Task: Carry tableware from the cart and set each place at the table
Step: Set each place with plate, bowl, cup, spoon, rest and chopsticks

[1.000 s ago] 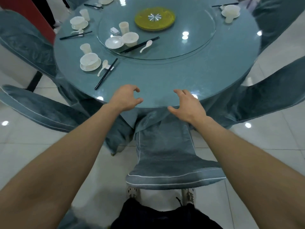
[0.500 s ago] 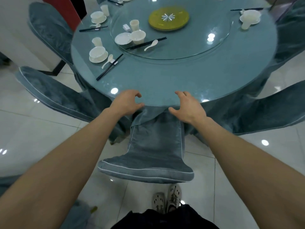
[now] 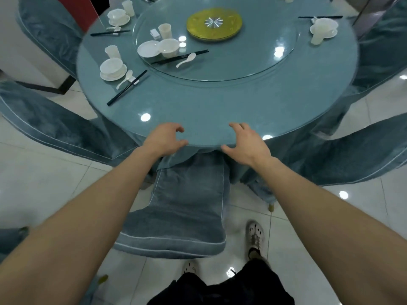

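Note:
My left hand (image 3: 164, 139) and right hand (image 3: 246, 144) hover at the near edge of the round table (image 3: 209, 102), fingers loosely curled, holding nothing. On the glass turntable (image 3: 253, 60) lie a loose white plate (image 3: 148, 48), bowl (image 3: 168, 47), cup (image 3: 165, 30), black chopsticks (image 3: 179, 57) and a spoon (image 3: 186, 60). A laid place at the left has a bowl on a saucer (image 3: 112, 66), a cup (image 3: 112, 52), a spoon (image 3: 125, 78) and chopsticks (image 3: 127, 87). More settings sit at the far left (image 3: 118, 16) and far right (image 3: 323, 27).
A covered chair (image 3: 185, 208) stands pushed under the table right in front of me, between my arms. Other covered chairs flank it at the left (image 3: 55, 128) and right (image 3: 352, 155). A yellow disc (image 3: 214, 23) marks the turntable's centre. The floor is glossy white tile.
My view has shifted sideways along the table and back a little, with one foot stepping. Both hands keep the same loose pose at the table's edge.

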